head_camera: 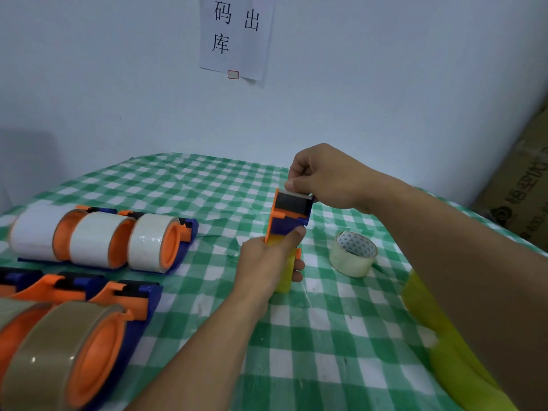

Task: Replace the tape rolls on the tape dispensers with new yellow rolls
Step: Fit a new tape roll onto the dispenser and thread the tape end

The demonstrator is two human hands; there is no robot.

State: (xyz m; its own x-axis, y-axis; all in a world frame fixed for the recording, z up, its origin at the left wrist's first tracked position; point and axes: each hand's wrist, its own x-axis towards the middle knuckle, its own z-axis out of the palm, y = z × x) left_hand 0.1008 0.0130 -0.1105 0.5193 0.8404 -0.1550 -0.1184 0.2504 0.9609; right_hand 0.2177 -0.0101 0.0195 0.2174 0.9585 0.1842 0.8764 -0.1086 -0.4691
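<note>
Two hands hold one tape dispenser point(289, 215) above the checked bench point(207, 188), right of centre and clear of its surface. The dispenser's long axis stands nearly upright, with the black cutter end uppermost and the roll end lowest. A yellow roll point(284, 280) is already seated on its orange hub.

The left hand point(264, 262) grips the dispenser from below. Its fingers point(298, 266) curl round the roll end and the thumb presses the blue body just under the cutter. The right hand point(323, 176) comes in from above, its fingers point(292, 183) closed in a pinch on the top edge of the cutter. A loose end of tape may lie between them, but this cannot be made out.

The relation that governs the next move is vertical. The cutter lies directly under the right fingers and directly above the roll, so any tape end must probably be drawn upward along this axis and laid over the blade. The right hand is the nearer one for that, while the left steadies the dispenser.

A pale used roll point(353, 253) rests on the bench just right of the dispenser. Spare yellow rolls point(444, 336) lie under the right forearm. At left, dispensers with white rolls point(98, 235) and dispensers with brown rolls point(74, 336) await changing.
</note>
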